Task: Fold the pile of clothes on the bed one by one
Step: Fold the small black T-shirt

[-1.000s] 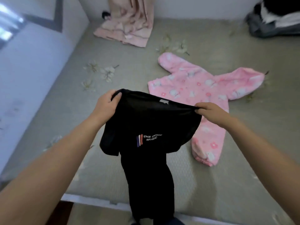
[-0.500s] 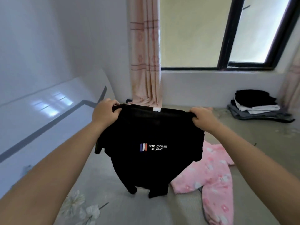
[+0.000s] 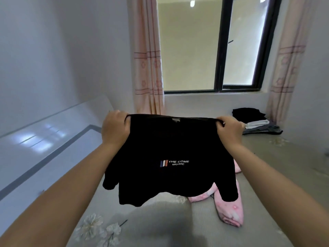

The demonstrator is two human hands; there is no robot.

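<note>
Black cotton hangs in the air above the bed: a T-shirt with a small printed logo on its chest, held up by its two shoulders. The left hand has its grip closed on the left shoulder seam, fingers curled over the fabric; the right hand pinches the other shoulder the same way. Held taut along the top edge like this, the shirt drops under its own weight, sleeves and hem dangling free, which probably serves to shake it flat and square before it is laid down for folding.

Below and to the right of the T-shirt, a pink fleece garment lies spread on the grey-green flowered bedcover, partly hidden by the hem. Beyond the T-shirt's right shoulder, against the far wall, sits a stack of folded clothes, well apart from it. Behind the T-shirt stand a dark-framed window with pink curtains on both sides and, to its left, a glossy white headboard.
</note>
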